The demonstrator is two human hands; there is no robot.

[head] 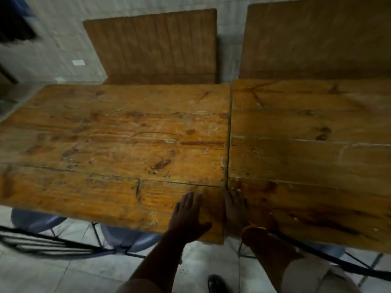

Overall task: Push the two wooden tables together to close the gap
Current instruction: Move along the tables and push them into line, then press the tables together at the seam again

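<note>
Two worn wooden tables stand side by side. The left table (110, 140) and the right table (306, 157) meet along a thin dark seam (229, 144) running away from me. My left hand (188, 216) lies flat, fingers apart, on the near right corner of the left table. Just right of the seam, my right hand (236, 206) rests flat on the near left corner of the right table, with a yellow band at the wrist. Neither hand holds anything.
Two wooden bench backs (156, 47) (317, 39) stand against the tiled wall behind the tables. Blue-seated chairs with black wire frames (38, 225) (127, 237) sit under the near edge. A black shoe (216, 283) shows on the pale tiled floor.
</note>
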